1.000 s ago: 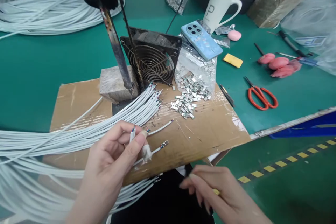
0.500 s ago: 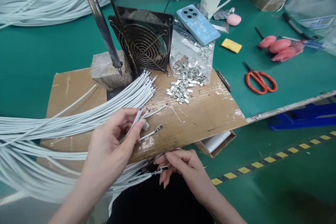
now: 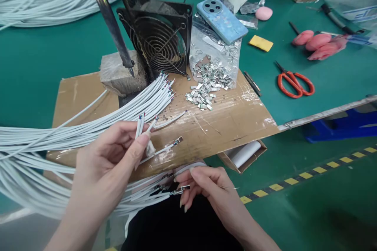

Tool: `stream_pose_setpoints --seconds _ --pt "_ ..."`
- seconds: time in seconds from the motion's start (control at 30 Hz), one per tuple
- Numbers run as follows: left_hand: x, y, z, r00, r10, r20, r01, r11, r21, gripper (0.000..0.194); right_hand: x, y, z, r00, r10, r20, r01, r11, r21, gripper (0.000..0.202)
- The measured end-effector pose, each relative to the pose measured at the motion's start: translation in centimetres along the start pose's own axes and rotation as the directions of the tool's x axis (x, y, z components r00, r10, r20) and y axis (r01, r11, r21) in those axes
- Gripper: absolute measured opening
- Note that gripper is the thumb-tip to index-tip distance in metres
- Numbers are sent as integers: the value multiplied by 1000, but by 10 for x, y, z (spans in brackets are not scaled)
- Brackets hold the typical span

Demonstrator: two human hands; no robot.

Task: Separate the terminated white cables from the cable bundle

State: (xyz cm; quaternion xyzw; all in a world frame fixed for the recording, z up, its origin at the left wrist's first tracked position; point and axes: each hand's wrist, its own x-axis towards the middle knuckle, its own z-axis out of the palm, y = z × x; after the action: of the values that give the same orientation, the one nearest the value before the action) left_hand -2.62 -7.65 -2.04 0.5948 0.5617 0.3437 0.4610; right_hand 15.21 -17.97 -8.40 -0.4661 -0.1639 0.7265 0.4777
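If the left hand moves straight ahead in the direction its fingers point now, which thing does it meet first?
Probably the fanned bundle of white cables lying on the cardboard. The left hand points up and right, pinching a few cable ends. Depth is unclear, so it may pass above them.

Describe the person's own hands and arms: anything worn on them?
Both are bare: no gloves, and no sleeves in view on the forearms. The left hand has a strip of whitish tape wrapped round one fingertip. The right hand has long, pointed fingernails. No rings, watch or bracelets show.
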Motion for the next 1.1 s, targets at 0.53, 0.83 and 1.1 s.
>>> stream_pose_setpoints --seconds 0.53,0.83,1.1 --pt "10 -6 3 999 43 -22 -43 999 12 5 -1 3 -3 1000 1 -14 -1 1000 -5 45" --pt "10 -5 0 1000 -3 9 3 1000 -6 8 5 6 -5 999 25 -19 -26 998 -63 48" --pt "10 -8 2 998 -40 40 43 996 -80 12 7 8 -7 998 -20 -58 8 980 -201 56"
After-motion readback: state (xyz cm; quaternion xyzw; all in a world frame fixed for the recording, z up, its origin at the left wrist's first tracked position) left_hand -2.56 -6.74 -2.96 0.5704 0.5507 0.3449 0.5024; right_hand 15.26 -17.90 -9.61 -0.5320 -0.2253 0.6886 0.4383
